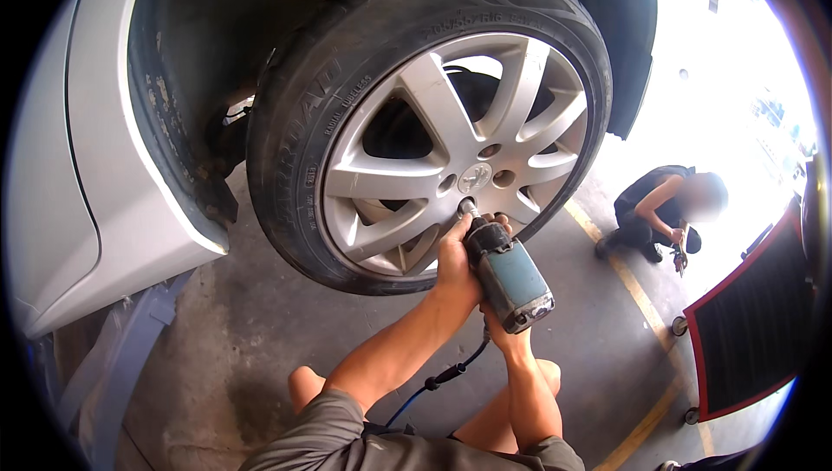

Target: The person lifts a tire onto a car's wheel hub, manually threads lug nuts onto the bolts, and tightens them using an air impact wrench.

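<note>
A blue-grey and black air impact wrench (513,276) points up at the wheel in front of me. Its socket (469,207) sits in a bolt hole just below the hub cap (475,178). My left hand (457,259) is closed round the wrench's front end, close to the spokes. Behind the tool body, my right hand (505,333) is wrapped at the handle, its fingers mostly hidden. The silver multi-spoke alloy wheel (442,107) carries a black tyre (299,159) and hangs in the wheel arch. An air hose (446,376) runs down from the wrench between my legs.
White car bodywork (95,150) fills the left side, above a grey lift arm (130,341). To the right a person (663,215) crouches, holding something. A red-and-black wheeled cart (750,315) stands nearer. Yellow lines (637,293) cross the grey floor.
</note>
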`<state>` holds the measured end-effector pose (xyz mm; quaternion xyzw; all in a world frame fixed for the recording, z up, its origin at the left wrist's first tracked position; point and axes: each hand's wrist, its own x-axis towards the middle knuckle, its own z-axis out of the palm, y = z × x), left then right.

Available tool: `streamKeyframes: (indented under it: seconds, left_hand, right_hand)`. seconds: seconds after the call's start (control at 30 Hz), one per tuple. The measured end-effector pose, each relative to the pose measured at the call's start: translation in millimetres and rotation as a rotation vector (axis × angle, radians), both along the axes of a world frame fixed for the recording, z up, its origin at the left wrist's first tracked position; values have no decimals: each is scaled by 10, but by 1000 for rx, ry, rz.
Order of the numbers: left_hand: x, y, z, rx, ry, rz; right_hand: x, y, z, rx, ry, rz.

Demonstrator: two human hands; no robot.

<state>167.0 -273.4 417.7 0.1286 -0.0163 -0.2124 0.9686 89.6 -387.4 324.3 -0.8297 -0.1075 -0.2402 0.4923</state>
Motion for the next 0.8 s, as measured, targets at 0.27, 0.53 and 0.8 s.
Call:
streamKeyframes:
  seconds: [0.27, 0.53, 0.8]
  left_hand:
    - [81, 44, -78, 48, 128, -2]
    - [-13, -36, -20, -29, 61, 48]
    - [70, 33, 58, 104, 122, -25]
  right_hand:
    - [18, -7, -38, -36, -62, -17]
    - [9, -117, 78, -50, -63, -10]
    - [55, -34, -32, 117, 37, 24]
